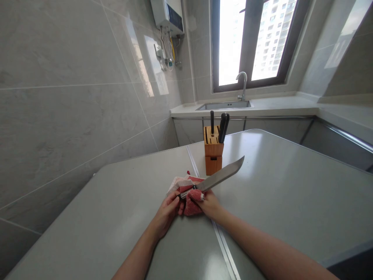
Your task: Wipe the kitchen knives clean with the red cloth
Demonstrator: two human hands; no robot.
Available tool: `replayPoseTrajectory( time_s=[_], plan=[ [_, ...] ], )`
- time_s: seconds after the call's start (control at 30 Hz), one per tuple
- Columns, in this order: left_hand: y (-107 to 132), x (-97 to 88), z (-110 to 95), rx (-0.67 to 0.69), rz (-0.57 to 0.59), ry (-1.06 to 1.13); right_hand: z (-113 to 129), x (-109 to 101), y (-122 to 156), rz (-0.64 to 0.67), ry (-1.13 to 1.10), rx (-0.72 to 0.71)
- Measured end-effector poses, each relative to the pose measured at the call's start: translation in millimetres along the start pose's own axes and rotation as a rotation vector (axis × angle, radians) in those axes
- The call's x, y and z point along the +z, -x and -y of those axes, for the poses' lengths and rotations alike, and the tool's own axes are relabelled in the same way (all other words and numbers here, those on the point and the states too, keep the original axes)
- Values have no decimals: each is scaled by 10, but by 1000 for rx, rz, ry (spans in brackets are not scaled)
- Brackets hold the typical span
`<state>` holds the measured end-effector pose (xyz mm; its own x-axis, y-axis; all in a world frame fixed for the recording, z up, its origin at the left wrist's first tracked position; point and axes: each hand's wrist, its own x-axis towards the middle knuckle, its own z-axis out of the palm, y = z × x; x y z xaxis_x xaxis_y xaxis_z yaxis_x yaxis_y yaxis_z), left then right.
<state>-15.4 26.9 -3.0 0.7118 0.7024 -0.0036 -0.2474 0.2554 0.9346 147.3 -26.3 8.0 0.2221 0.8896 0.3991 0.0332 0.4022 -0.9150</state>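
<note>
Okay so, the big knife [219, 176] is just below the middle of the frame, blade slanting up to the right over the pale worktop [128, 217], with the left hand [168, 208] gripping the handle end and the right hand [211, 203] closed on a red-and-white cloth [193, 207] bunched against the handle. Right behind the blade, slightly right of centre, sits a wooden knife block [213, 149] with black handles [223, 127] poking out the top. Further back, upper right, there's a curved faucet [244, 83] below a window [247, 46].
</note>
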Motion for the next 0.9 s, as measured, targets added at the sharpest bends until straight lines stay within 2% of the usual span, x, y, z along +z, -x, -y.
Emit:
replayPoseTrajectory(
  time_s=[0.17, 0.43, 0.6, 0.9],
  plan=[
    [-6, -3, 21, 96, -19, 3, 30, -5, -4, 27, -16, 13],
    [-16, -20, 35, 164, -49, -36, -22, 7, -7, -1, 25, -28],
    [-16, 9, 11, 138, -80, -41, -42, 9, -7, 17, 15, -38],
    [-28, -74, 51, 91, -113, -84, -50, -6, -8, 63, 7, -25]
  ],
)
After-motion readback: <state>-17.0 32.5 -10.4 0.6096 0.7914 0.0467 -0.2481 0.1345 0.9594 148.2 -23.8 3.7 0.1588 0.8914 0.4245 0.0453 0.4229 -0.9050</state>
